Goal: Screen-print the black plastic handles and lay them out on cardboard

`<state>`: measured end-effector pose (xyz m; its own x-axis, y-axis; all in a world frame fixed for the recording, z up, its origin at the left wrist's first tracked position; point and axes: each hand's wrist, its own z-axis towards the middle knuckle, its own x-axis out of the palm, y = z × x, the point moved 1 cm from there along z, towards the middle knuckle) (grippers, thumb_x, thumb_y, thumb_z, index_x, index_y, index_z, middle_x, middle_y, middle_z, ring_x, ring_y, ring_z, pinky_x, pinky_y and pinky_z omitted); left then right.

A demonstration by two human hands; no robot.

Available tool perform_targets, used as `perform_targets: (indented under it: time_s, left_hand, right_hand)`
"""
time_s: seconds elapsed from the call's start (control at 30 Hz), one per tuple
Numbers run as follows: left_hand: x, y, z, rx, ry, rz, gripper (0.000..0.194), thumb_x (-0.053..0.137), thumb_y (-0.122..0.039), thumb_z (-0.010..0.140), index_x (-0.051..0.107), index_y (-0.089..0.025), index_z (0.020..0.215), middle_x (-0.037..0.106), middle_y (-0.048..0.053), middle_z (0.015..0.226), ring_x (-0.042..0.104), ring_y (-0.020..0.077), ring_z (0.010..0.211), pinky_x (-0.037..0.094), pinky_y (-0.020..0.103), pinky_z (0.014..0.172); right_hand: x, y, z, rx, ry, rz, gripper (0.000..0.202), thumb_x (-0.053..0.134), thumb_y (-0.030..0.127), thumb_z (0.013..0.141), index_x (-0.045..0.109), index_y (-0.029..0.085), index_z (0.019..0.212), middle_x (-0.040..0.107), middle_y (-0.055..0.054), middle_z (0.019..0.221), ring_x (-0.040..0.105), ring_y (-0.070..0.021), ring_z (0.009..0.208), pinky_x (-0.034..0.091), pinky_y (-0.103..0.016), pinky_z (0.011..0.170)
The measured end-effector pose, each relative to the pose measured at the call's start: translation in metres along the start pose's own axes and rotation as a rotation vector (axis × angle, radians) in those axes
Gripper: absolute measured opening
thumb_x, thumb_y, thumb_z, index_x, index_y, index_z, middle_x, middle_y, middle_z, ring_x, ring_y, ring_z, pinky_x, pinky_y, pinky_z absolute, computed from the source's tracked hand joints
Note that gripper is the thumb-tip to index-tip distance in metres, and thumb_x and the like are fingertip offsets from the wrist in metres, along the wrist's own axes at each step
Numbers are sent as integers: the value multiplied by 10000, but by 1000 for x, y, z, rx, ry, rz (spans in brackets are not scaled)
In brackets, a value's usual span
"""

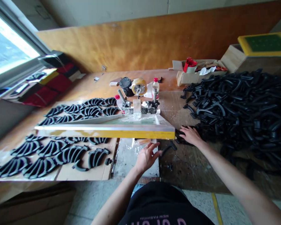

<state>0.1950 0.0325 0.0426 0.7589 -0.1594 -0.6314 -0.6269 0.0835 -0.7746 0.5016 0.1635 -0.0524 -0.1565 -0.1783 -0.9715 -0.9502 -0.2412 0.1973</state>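
Black part [170,146] beside left fingertips [159,153]

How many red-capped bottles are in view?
2: one clear red-capped plastic bottle behind the right end of the metal clamp, another bottle, partly hidden, by its left end. Others may be hidden.

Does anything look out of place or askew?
Yes: one curved, black, plastic-looking part lies askew on the flat tan cardboard sheet, turned unlike the neatly fanned black parts beside it.
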Motion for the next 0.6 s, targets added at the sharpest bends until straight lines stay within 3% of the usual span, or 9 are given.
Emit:
perform_targets:
  time_s: [0.07, 0.17, 0.2, 0.23, 0.3, 0.4, 0.5, 0.6]
  left_hand:
    - [-32, 9, -3, -86, -192, -198, 419, 576, -482, 873, 631, -216, 1193, 677, 44, 919, 561, 99, 608, 477, 241, 598]
    - [-107, 24, -6, -186, -678, -607, 465, 563, -547, 862, 565, -203, 1176, 614, -25, 735, 451, 62, 483, 353, 178, 443]
    - [-132, 25, -4, -169, -783, -727, 458, 567, -557, 855, 559, -203, 1147, 589, -43, 694, 416, 51, 459, 322, 166, 428]
    - [-154, 23, 0, -127, -802, -828, 440, 569, -559, 852, 566, -200, 1105, 568, -54, 659, 404, 47, 452, 312, 163, 428]
    - [-187, 15, 11, -46, -701, -951, 414, 570, -545, 849, 595, -190, 1060, 520, -64, 588, 407, 54, 447, 310, 168, 430]
    - [-207, 7, 13, 7, -594, -944, 465, 538, -578, 849, 638, -177, 1062, 532, -43, 575, 454, 79, 469, 346, 189, 448]
    - [-201, 26, -11, -141, -511, -794, 582, 532, -676, 804, 690, -153, 1003, 650, 26, 730, 554, 120, 592, 433, 227, 528]
    - [-181, 62, -45, -360, -304, -608, 619, 630, -653, 744, 704, -143, 1088, 696, 60, 886, 602, 155, 708, 467, 244, 601]
  right_hand:
    - [-10, -5, -12, 16, -105, 126, 343, 527, 349, 897, 669, 241, 1190, 574, -72, 1388, 509, -294, 1278, 398, -469, 1059]
    - [-36, 2, -20, 55, -209, 349, 311, 503, 354, 896, 713, 234, 1090, 731, -82, 1098, 683, -243, 997, 524, -366, 892]
    - [-47, 9, -18, 65, -242, 410, 295, 515, 362, 887, 724, 238, 1055, 752, -77, 992, 704, -239, 904, 544, -354, 827]
    - [-58, 20, -15, 63, -280, 460, 278, 534, 365, 875, 733, 241, 1024, 757, -74, 920, 710, -242, 844, 554, -352, 780]
    - [-81, 49, -1, 2, -352, 541, 251, 564, 353, 857, 739, 237, 994, 756, -76, 890, 708, -250, 825, 558, -363, 761]
    - [-112, 103, 28, -128, -371, 653, 244, 576, 328, 855, 732, 218, 1007, 751, -71, 953, 699, -246, 878, 551, -382, 807]
    - [-133, 154, 52, -183, -392, 704, 281, 603, 298, 857, 701, 195, 1100, 725, -75, 1044, 683, -218, 892, 540, -375, 847]
    - [-139, 199, 69, -286, -468, 594, 487, 687, 236, 807, 596, 196, 1284, 583, -105, 1318, 593, -241, 1131, 471, -399, 1002]
